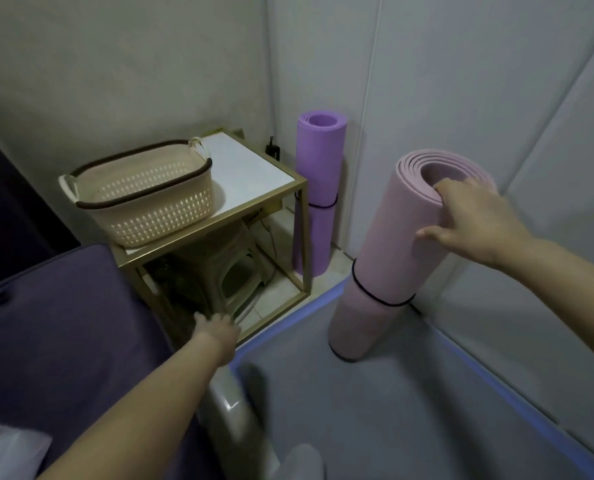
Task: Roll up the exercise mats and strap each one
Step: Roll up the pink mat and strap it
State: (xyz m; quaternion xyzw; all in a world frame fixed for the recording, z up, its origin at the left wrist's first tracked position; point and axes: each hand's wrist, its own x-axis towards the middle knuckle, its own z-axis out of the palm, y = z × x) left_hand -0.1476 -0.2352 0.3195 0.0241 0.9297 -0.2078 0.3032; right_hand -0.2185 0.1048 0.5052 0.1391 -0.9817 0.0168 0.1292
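A rolled pink mat stands tilted against the right wall, a black strap around its lower part. My right hand grips its top end, fingers hooked into the roll's open core and thumb on the outside. A rolled purple mat stands upright in the corner behind it, also bound by a black strap. My left hand reaches low toward the front leg of the gold-framed side table; its fingers are blurred and I cannot tell whether they grasp anything. A grey mat with a blue edge lies flat on the floor.
A cream perforated basket sits on the side table's white top. Stacked plastic stools are stored under the table. A dark purple bed or sofa fills the left. Grey padded wall panels close the right side.
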